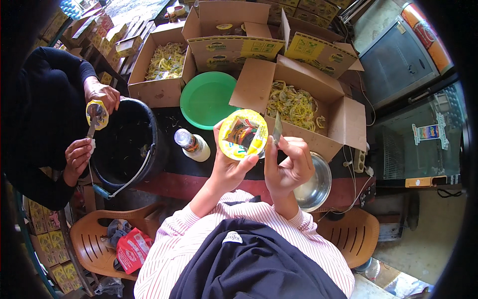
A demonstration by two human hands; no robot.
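Note:
My left hand (231, 162) grips a plastic cup (242, 134) with a yellow printed film lid turned up toward me; its middle shows a dark, shiny patch. Close by the cup's right edge, my right hand (289, 167) pinches a thin knife blade (277, 129) that points upward. Whether the blade touches the rim I cannot tell. Beyond the cup sits a round green basin (209, 97). Left of my left hand stands a bottle (194, 145) with a clear cap and white lower part. A steel bowl (318, 184) is partly hidden behind my right hand.
At left a co-worker's hands (79, 157) hold a knife and a similar yellow-lidded cup over a black bucket (127, 142). Open cartons (162, 92) with yellow strips stand across the table, one carton (343, 112) at right. Orange chairs (104, 239) flank me; cables (354, 174) hang at right.

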